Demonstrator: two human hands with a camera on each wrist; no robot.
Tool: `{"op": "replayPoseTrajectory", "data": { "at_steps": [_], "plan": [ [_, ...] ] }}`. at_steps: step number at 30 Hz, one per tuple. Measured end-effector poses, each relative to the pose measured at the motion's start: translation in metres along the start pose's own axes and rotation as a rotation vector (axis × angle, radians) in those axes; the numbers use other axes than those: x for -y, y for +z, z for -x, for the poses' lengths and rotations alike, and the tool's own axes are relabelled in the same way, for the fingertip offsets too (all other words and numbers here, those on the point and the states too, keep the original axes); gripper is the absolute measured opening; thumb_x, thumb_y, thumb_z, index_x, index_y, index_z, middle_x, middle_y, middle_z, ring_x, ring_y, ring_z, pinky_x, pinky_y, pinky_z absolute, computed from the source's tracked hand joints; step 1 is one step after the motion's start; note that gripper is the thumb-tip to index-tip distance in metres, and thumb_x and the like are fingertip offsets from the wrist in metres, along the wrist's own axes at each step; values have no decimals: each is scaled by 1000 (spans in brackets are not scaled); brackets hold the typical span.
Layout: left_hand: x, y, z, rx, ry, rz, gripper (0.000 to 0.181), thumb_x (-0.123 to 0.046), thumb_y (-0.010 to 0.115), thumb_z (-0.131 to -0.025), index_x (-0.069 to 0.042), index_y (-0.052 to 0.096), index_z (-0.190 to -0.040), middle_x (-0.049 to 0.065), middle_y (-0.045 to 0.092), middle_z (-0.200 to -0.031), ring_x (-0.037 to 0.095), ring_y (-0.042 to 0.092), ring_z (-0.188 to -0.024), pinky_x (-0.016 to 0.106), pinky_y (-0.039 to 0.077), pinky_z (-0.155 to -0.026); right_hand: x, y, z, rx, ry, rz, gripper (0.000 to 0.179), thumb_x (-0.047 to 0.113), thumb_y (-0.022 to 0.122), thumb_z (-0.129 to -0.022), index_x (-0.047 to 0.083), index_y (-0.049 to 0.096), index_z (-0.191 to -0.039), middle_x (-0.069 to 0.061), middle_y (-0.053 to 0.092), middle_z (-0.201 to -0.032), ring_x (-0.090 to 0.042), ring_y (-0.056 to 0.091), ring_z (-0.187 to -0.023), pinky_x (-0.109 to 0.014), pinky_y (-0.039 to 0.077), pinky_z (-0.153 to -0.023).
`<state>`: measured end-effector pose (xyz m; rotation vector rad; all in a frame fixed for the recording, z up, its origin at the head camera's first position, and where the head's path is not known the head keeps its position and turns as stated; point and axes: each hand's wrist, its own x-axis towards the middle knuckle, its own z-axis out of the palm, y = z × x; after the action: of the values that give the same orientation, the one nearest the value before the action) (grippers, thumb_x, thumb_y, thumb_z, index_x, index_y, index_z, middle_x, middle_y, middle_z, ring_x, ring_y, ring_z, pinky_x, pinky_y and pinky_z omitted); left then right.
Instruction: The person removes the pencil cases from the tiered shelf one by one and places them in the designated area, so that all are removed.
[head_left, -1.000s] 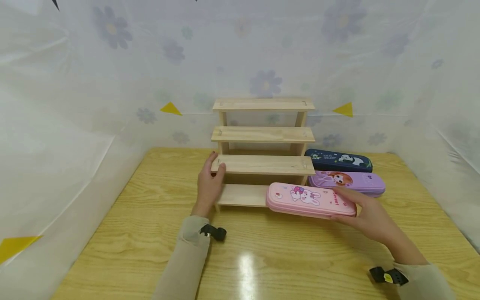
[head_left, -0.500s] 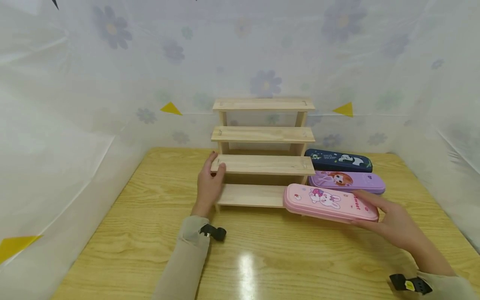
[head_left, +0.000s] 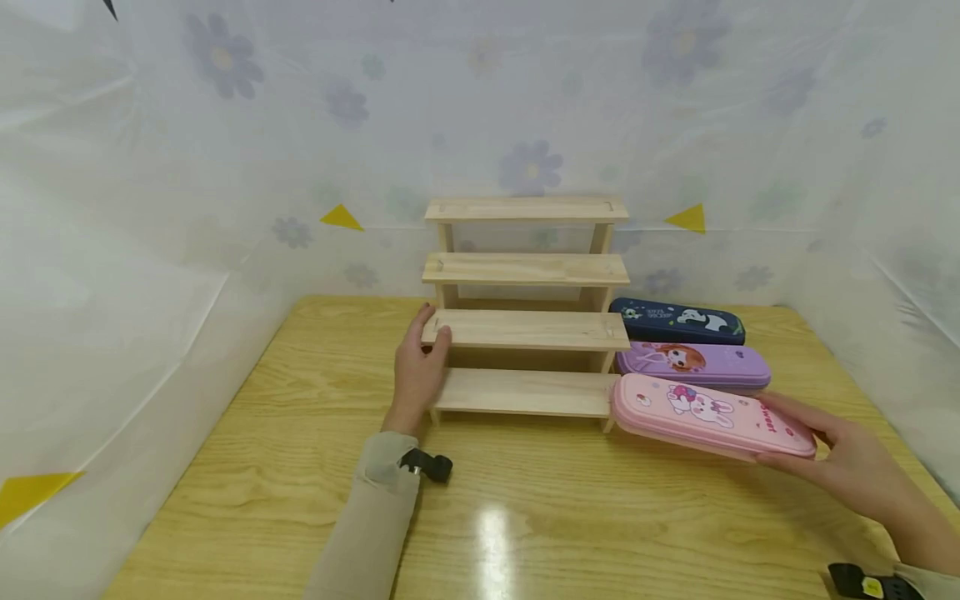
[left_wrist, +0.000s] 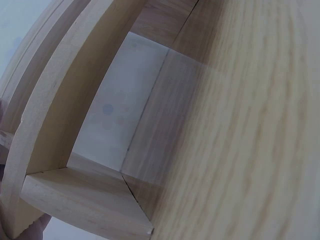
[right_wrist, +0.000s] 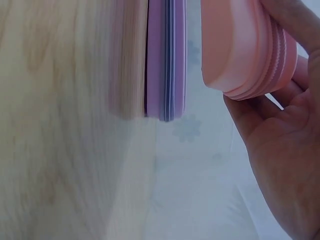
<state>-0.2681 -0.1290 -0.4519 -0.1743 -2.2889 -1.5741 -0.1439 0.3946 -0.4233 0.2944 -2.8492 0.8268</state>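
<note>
A stepped wooden rack (head_left: 525,329) with several shelves stands at the middle of the table. My left hand (head_left: 417,371) grips the left end of its second shelf from the bottom, thumb on top; the left wrist view mostly shows the rack's boards (left_wrist: 85,200), with only bits of fingers at the edge. My right hand (head_left: 855,467) holds the right end of a pink pencil case (head_left: 701,414) with a bunny print. In the right wrist view the pink case (right_wrist: 245,50) is lifted off the table. Its left end lies beside the right end of the bottom shelf.
Behind the pink case lies a purple pencil case (head_left: 731,364) with a girl print. Farther back is a dark blue panda pencil case (head_left: 675,321), right of the rack. A flower-patterned sheet (head_left: 528,108) closes off the back and sides of the wooden table (head_left: 315,392).
My right hand has carried the pink pencil case to the right and a little toward me, from in front of the bottom shelf to past its right end. The left hand has stayed put.
</note>
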Motion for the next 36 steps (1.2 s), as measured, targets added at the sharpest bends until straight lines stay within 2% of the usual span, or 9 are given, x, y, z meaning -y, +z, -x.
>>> {"op": "replayPoseTrajectory", "data": {
  "at_steps": [3, 7, 11, 19, 26, 28, 30, 33, 36],
  "plan": [
    [0, 0, 0, -1, 6, -1, 58, -51, 47, -101, -24, 41, -151, -9, 31, -158, 21, 63, -92, 42, 55, -75, -10, -1, 4, -9, 24, -7, 75, 30, 86, -77, 16, 54, -143, -10, 56, -137, 23, 33, -106, 2, 29, -75],
    [0, 0, 0, -1, 3, -8, 56, -51, 48, -101, -25, 41, -151, -14, 31, -157, 21, 63, -91, 41, 55, -74, -18, -4, 6, 29, 84, 30, 77, 36, 84, -79, 7, 52, -143, -26, 53, -136, -16, 49, -118, -1, 31, -69],
    [1, 1, 1, -1, 1, -8, 57, -50, 48, -101, -24, 41, -152, -17, 31, -156, 20, 63, -90, 40, 55, -72, -23, -6, 5, 77, 122, 73, 80, 42, 82, -80, 2, 51, -142, -36, 50, -132, -50, 48, -109, -8, 33, -62],
    [1, 0, 0, -3, 0, -13, 60, -51, 48, -101, -21, 40, -152, -17, 31, -155, 20, 63, -90, 40, 55, -71, -30, -4, -1, 64, 74, 125, 75, 40, 85, -76, 3, 58, -136, -34, 56, -126, -37, 56, -98, -11, 37, -61],
    [0, 0, 0, 2, -5, -8, 60, -50, 48, -101, -21, 40, -152, -16, 31, -156, 21, 63, -90, 40, 54, -71, -31, 0, -12, 88, 27, 104, 78, 37, 86, -76, 6, 54, -140, -35, 55, -128, -49, 53, -108, -16, 35, -66],
    [0, -1, 0, 3, -3, -9, 59, -50, 48, -101, -22, 40, -152, -13, 31, -157, 21, 62, -90, 40, 54, -70, -31, 1, -15, 100, 23, 86, 80, 36, 84, -78, 7, 50, -144, -35, 52, -131, -54, 49, -113, -24, 42, -80],
    [0, 0, 0, 4, -6, -10, 58, -51, 47, -101, -24, 40, -152, -13, 31, -157, 21, 62, -90, 40, 54, -70, -31, 3, -18, 111, 11, 61, 80, 34, 84, -79, 6, 47, -146, -35, 49, -135, -58, 45, -117, -43, 45, -94],
    [0, 0, 0, 4, -6, -9, 57, -51, 47, -101, -27, 40, -152, -11, 32, -158, 20, 62, -90, 40, 54, -70, -31, 5, -21, 106, -22, 38, 75, 26, 82, -82, 2, 47, -144, -36, 47, -136, -61, 41, -119, -72, 29, -100],
    [0, 0, 0, 1, -5, -7, 57, -52, 48, -101, -26, 40, -151, -8, 32, -158, 20, 62, -90, 40, 54, -70, -30, 8, -25, 98, -54, 39, 66, 20, 80, -84, -1, 51, -140, -37, 49, -133, -62, 42, -117, -73, 30, -97]
  ]
}}
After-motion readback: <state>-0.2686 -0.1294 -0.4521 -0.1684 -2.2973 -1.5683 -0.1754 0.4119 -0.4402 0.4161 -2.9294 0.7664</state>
